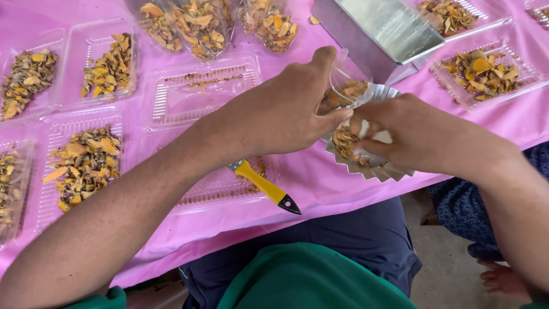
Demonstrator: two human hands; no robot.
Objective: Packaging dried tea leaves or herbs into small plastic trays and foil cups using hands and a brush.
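Two hands filling a little clear bag

The left hand (286,109) pinches a thin clear bag (346,80) open; the right hand (412,134) pinches orange dried chips above a crinkly silver dish (372,166). Clear ridged trays (197,94) sit on the pink cloth (320,183).

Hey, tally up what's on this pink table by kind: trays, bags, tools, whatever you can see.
Clear plastic trays: 10 in view, some cut off at the edges
Clear bags of dried orange slices: 3 at the far edge, 1 in the left hand
Fluted foil dish: 1, under the right hand
Yellow-handled tool: 1
Metal box: 1
Total: 17
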